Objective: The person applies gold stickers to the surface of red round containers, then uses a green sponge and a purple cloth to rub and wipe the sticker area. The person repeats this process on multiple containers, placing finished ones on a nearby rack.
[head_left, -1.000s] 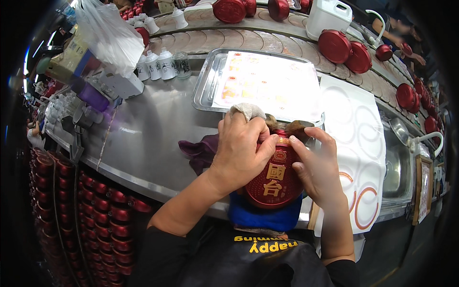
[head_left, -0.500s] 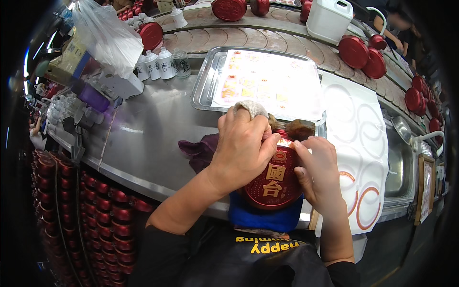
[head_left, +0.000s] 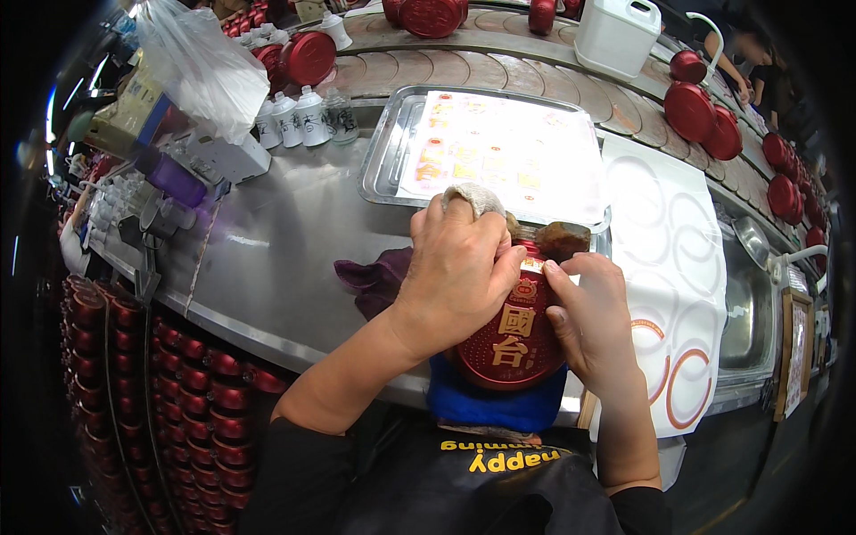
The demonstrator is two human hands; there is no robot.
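A round, flat-faced red bottle (head_left: 510, 343) with gold characters lies in front of me on a blue cloth (head_left: 490, 406), its neck pointing away. My left hand (head_left: 456, 272) is closed over a bunched whitish cloth (head_left: 479, 198). Its thumb presses at the left end of a small white-and-gold label (head_left: 532, 265) just below the neck. From the other side, my right hand (head_left: 596, 312) grips the bottle, fingertips on the label's right end and thumb along the red face. Beside the neck sits a brown rounded block (head_left: 563, 239). A purple cloth (head_left: 374, 276) lies left of my left wrist.
Beyond the bottle is a metal tray (head_left: 379, 156) holding a bright decal sheet (head_left: 508, 165). White paper with rings (head_left: 678, 294) covers the right side, beside a sink (head_left: 749, 325). White spray bottles (head_left: 312, 120) stand left. A conveyor (head_left: 392, 73) carrying red bottles curves behind.
Red bottles on the near conveyor have moved to the right. Both hands stay almost in place on the bottle and label, with only slight shifts.
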